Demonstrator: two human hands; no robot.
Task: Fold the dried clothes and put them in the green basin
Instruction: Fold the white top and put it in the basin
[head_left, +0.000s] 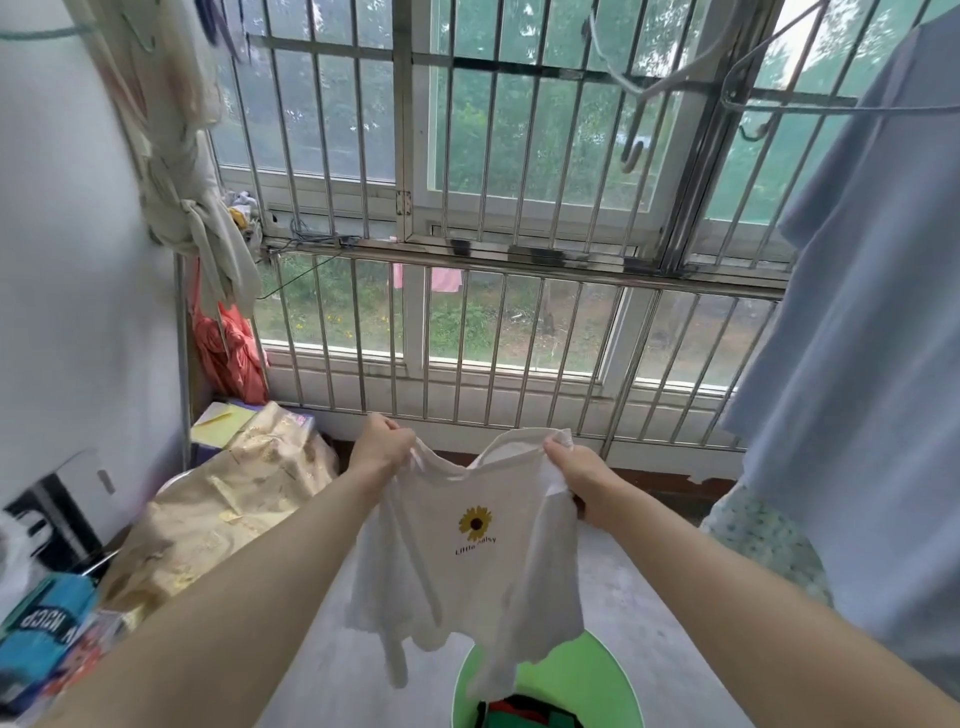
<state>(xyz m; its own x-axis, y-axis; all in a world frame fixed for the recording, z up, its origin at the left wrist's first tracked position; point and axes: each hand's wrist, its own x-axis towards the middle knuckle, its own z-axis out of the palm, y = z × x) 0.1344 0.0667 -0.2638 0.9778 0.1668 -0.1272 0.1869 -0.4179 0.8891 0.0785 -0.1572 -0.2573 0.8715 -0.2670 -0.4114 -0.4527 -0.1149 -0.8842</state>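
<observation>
Left hand (382, 447) and right hand (574, 470) pinch shirt (467, 561) shoulders above basin (597, 675); recommend keeping it taut and level, then folding sides inward.

"Little daisy" in black under the sunflower (475, 523) on white shirt (467, 587)

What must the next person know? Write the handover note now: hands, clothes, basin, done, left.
Left hand grips one shoulder of the white sunflower T-shirt; right hand grips the other.
The shirt hangs unfolded above the green basin on the floor.
Done: red and green clothes lie in the basin.
Left: fold this shirt, put it in; a light blue garment hangs at right.
</observation>
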